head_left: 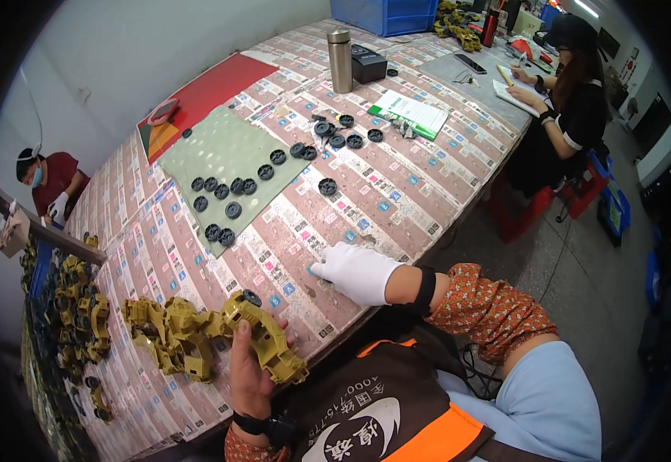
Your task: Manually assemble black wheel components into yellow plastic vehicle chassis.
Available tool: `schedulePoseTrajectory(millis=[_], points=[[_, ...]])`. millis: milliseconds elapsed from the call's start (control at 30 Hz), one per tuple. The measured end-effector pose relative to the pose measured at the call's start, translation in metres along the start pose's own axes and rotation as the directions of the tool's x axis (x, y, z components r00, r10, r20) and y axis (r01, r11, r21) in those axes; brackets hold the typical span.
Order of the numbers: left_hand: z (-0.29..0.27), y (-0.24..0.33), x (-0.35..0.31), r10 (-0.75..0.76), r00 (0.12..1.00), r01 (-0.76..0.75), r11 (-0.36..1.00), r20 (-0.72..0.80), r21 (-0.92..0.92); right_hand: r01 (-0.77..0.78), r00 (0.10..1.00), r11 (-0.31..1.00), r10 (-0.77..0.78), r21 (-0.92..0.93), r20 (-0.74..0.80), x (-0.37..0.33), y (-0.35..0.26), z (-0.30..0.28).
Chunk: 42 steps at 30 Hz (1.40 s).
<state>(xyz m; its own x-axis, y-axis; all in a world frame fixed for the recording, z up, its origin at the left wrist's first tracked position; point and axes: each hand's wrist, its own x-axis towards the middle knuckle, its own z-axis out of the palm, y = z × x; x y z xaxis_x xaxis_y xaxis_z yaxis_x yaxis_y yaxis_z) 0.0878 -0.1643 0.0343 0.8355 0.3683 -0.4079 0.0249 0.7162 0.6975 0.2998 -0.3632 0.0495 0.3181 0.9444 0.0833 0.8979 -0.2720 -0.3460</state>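
Thumb and fingers of our bare left hand grasp, in the head view, a mustard-yellow plastic toy-vehicle body, tilted above the near edge of the paper-covered table. A black wheel sits at its upper end; we cannot tell how firmly it is fixed. Our white-gloved right hand has its fingers bent at the tabletop, and whether they pinch anything is hidden from us.

If our left grip loosened, the body could slide past the table edge into our lap. Swinging it leftward might knock the yellow toy parts just beside it. The loose black wheels could roll or scatter if a sleeve dragged the pale green sheet under many of them. A smooth glove might also let a small part slip.

As for containers, the blue plastic crate at the far side hides its inside from us. The capped steel flask conceals its contents too, and the black box behind it looks closed. We cannot make out what the blue floor bin holds.
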Motion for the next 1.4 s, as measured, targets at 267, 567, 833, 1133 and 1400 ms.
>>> schedulePoseTrajectory(millis=[267, 567, 833, 1133, 1400], points=[[0.01, 0.003, 0.007, -0.077, 0.996, 0.081, 0.993, 0.05, -0.083, 0.032, 0.97, 0.982, 0.013, 0.185, -0.241, -0.001, 0.003, -0.002], [0.007, 0.002, 0.003, 0.043, 0.999, -0.039, 0.992, 0.032, -0.119, -0.184, 0.966, 0.247, 0.223, 0.952, 0.129, -0.009, -0.074, 0.025], [0.014, -0.007, 0.002, 0.277, 0.96, -0.279, 0.955, -0.032, -0.098, -0.226, 0.949, 0.215, 0.268, 0.95, 0.165, -0.011, -0.102, 0.037], [0.029, -0.008, 0.003, 0.553, 0.827, -0.549, 0.833, -0.1, 0.069, -0.169, 0.915, 0.188, 0.394, 0.968, 0.083, -0.02, -0.121, 0.043], [0.028, -0.014, 0.008, 0.66, 0.744, -0.646, 0.751, -0.109, 0.137, -0.213, 0.976, 0.599, 0.169, 0.772, 0.139, -0.017, -0.114, 0.03]])
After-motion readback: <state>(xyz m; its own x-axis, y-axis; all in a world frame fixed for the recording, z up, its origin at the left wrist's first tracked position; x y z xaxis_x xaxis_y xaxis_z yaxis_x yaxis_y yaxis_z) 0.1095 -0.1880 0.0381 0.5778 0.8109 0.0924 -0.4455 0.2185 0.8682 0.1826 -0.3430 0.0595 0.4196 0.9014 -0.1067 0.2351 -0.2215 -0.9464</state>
